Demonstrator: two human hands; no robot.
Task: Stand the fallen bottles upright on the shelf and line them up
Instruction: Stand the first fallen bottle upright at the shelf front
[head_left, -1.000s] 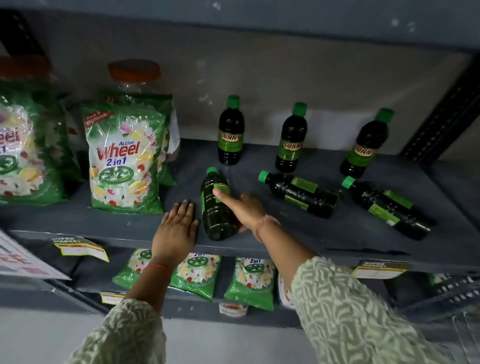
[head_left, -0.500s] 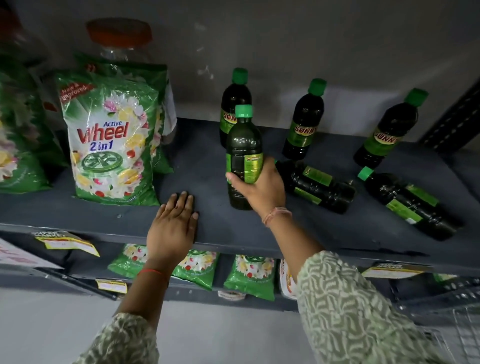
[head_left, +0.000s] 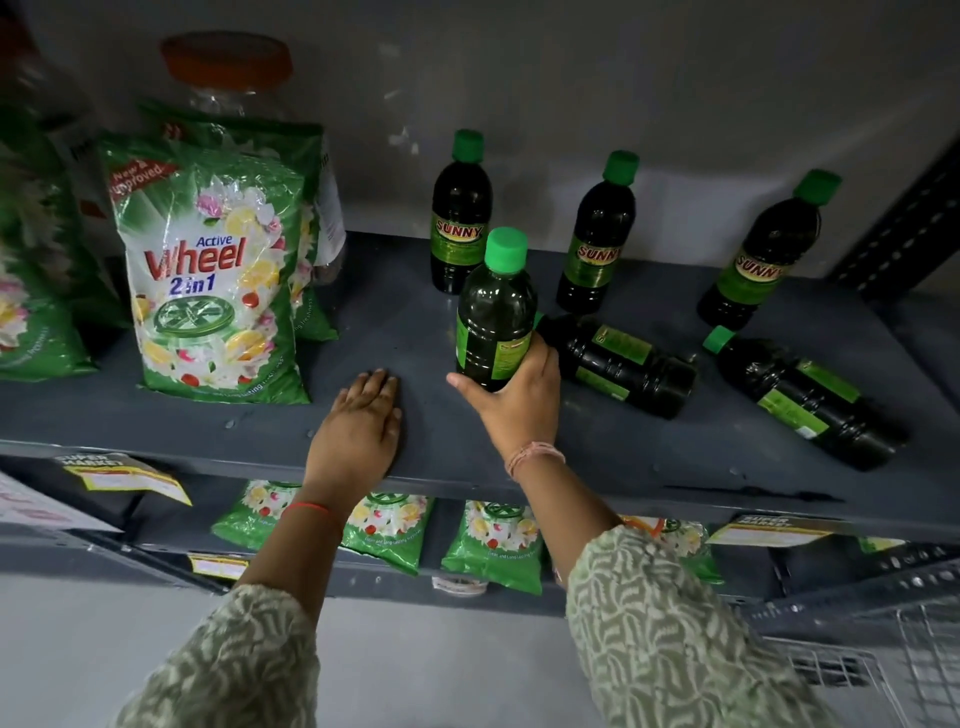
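My right hand (head_left: 517, 397) grips the lower part of a dark green bottle (head_left: 493, 306) with a green cap, held upright just in front of the back row. Three matching bottles stand upright at the back: one (head_left: 460, 218) directly behind the held bottle, one (head_left: 597, 239) in the middle, one (head_left: 763, 254) on the right. Two more lie on their sides: one (head_left: 618, 364) right beside my right hand, another (head_left: 810, 400) further right. My left hand (head_left: 358, 431) rests flat, palm down, on the front of the grey shelf (head_left: 405, 322), holding nothing.
A green detergent bag (head_left: 213, 280) stands left of the bottles, with more bags (head_left: 36, 291) and an orange-lidded jar (head_left: 228, 67) behind. Smaller green packets (head_left: 488, 540) sit on the shelf below. A wire basket (head_left: 883, 670) shows at the bottom right.
My right hand picked the fallen bottle up off the shelf, turned it upright and carried it back toward the standing row. My left hand stayed flat on the shelf.
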